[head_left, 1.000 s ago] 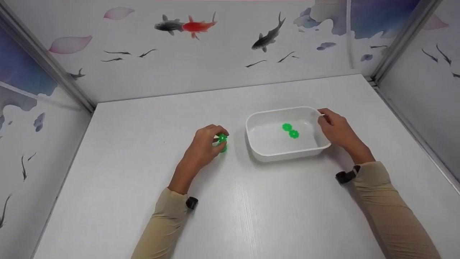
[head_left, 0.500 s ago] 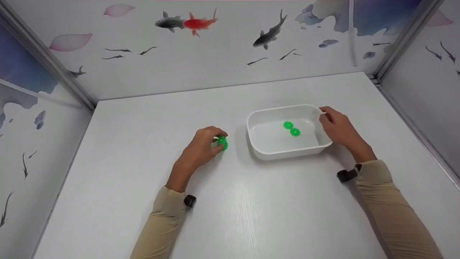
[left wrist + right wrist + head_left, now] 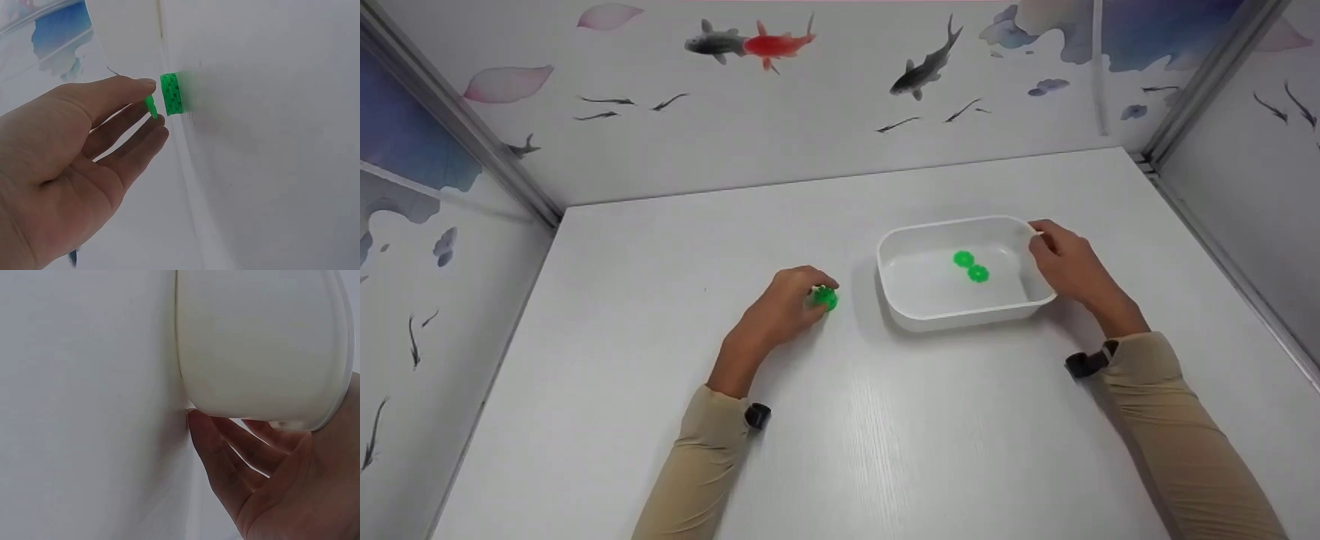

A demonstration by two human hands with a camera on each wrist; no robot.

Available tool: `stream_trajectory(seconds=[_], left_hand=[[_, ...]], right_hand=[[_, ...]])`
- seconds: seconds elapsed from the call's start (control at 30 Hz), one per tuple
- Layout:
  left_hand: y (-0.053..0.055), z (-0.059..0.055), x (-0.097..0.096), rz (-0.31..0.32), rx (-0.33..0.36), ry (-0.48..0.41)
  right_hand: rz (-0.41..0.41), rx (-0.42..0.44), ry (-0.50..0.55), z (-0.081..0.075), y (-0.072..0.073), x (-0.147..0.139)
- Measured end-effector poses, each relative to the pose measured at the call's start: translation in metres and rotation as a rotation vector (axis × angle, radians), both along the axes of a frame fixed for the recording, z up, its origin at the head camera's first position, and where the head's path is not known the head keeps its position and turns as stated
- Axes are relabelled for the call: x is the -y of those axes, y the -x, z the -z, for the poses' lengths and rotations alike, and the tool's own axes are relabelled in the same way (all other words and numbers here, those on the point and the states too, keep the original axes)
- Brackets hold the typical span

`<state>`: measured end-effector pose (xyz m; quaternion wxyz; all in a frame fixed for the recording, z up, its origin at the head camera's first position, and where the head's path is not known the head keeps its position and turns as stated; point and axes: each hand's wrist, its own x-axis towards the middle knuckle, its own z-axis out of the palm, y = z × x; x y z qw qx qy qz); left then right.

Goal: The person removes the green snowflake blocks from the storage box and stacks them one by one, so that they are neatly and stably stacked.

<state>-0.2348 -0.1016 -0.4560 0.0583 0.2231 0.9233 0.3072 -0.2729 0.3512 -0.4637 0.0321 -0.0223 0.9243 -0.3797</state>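
Observation:
My left hand (image 3: 784, 307) pinches a thin green flower-shaped disc (image 3: 151, 107) between thumb and fingers. Just below the disc, a short stack of green discs (image 3: 171, 94) stands on the table, with a narrow gap showing in the left wrist view. From the head view the held disc and the stack overlap. My right hand (image 3: 1069, 262) grips the right end of a white plastic tub (image 3: 937, 324), thumb and fingers around its wall and rim. Inside the tub, two green flower-shaped discs (image 3: 971, 266) lie side by side on the floor.
The white table (image 3: 810, 450) has a decorated wall panel (image 3: 840, 97) along its back edge. Side panels rise at left and right, with metal posts (image 3: 1207, 82) at the corners. The tub stands right of the stack.
My left hand has shifted slightly toward me, bringing the pinched disc over the stack. My right hand stays on the tub, and the whole view has tilted a little.

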Motion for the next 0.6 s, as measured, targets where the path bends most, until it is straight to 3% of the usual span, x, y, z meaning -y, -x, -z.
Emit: stream_trajectory(seconds=[0.6], left_hand=[[0.0026,0.0024,0.0030,0.034,-0.017,0.011]], right_hand=[[0.002,-0.005,-0.004,0.0003,0.0005,0.0001]])
